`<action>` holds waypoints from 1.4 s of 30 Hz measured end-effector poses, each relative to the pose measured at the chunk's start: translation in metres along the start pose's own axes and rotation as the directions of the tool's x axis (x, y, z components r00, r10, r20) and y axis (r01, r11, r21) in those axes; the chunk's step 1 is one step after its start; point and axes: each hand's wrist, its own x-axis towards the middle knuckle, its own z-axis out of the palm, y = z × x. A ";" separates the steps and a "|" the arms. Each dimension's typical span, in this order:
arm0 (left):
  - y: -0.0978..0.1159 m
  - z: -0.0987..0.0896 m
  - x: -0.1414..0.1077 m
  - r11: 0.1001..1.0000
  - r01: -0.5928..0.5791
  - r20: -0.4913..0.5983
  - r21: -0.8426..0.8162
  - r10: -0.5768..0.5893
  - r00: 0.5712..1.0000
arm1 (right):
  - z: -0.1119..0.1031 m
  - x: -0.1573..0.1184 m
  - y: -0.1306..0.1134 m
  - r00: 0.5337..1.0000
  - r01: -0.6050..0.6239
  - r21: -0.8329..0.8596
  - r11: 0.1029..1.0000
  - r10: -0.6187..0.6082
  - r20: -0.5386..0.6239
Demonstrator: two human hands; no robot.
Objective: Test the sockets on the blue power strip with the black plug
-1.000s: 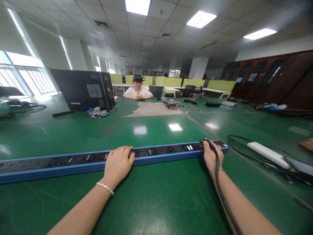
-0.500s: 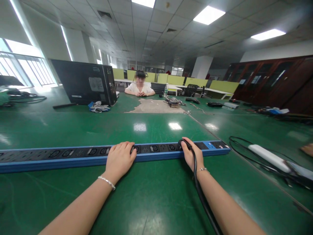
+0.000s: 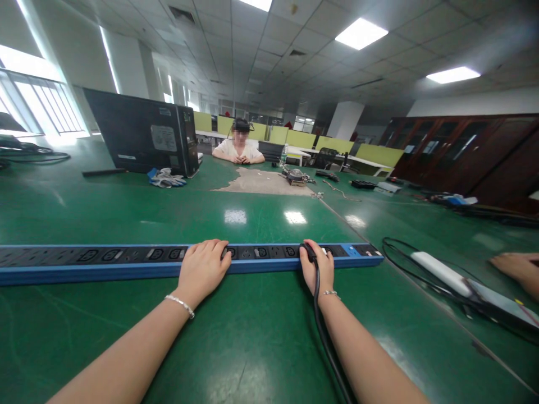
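A long blue power strip (image 3: 138, 272) with black sockets lies across the green table (image 3: 269, 331). My left hand (image 3: 204, 265) grips it near the middle, its fingers over the top and the thumb along the near side. Farther right, my right hand (image 3: 319, 268) is closed around a black plug (image 3: 309, 252) at the sockets. Whether the plug sits fully in a socket cannot be made out behind the fingers. From the plug a thick black cord (image 3: 322, 334) runs down toward me beside my right forearm.
A black computer case (image 3: 138, 132) stands back left, with gloves (image 3: 166, 178) before it. Another person (image 3: 239, 147) sits across the table. To the right lie a white power strip (image 3: 442, 274) with black cable and another person's hand (image 3: 516, 266).
My right hand with the plug has shifted slightly left and turned more upright over the strip. The other person's hand at right shows more. My left hand stays on the strip.
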 end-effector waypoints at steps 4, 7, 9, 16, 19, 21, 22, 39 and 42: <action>-0.002 0.001 0.000 1.000 -0.002 0.001 -0.012 0.002 1.000 | 0.006 -0.004 -0.001 0.996 -0.086 -0.072 0.994 0.085 -0.019; -0.002 0.000 -0.001 1.000 -0.009 0.000 -0.017 0.009 1.000 | 0.008 -0.005 0.000 0.995 -0.100 -0.072 0.992 0.099 -0.011; -0.001 -0.001 -0.001 1.000 -0.014 -0.006 -0.024 0.013 1.000 | 0.007 -0.004 0.002 0.995 -0.100 -0.046 0.994 0.100 0.001; 0.002 0.000 0.000 0.998 0.004 -0.065 -0.057 -0.008 0.998 | -0.007 0.007 -0.001 0.969 -0.174 0.293 0.940 0.216 -0.119; 0.002 0.001 0.000 0.997 0.016 -0.080 -0.072 -0.022 0.997 | -0.011 0.004 -0.017 0.935 -0.208 0.435 0.876 0.309 -0.174; 0.003 0.002 0.000 0.997 0.020 -0.085 -0.079 -0.027 0.996 | -0.006 -0.003 -0.036 0.970 -0.192 0.461 0.866 0.238 -0.042; 0.003 0.002 0.000 0.996 0.021 -0.085 -0.081 -0.028 0.996 | -0.001 -0.007 -0.047 0.983 -0.178 0.462 0.869 0.181 0.039; 0.003 0.001 -0.001 0.993 0.025 -0.067 -0.116 -0.033 0.997 | 0.039 -0.026 -0.140 0.985 0.096 0.141 0.985 -0.114 0.127; 0.003 0.001 -0.001 0.990 0.024 -0.067 -0.136 -0.033 0.997 | 0.040 -0.028 -0.141 0.980 0.163 0.072 0.984 -0.170 0.104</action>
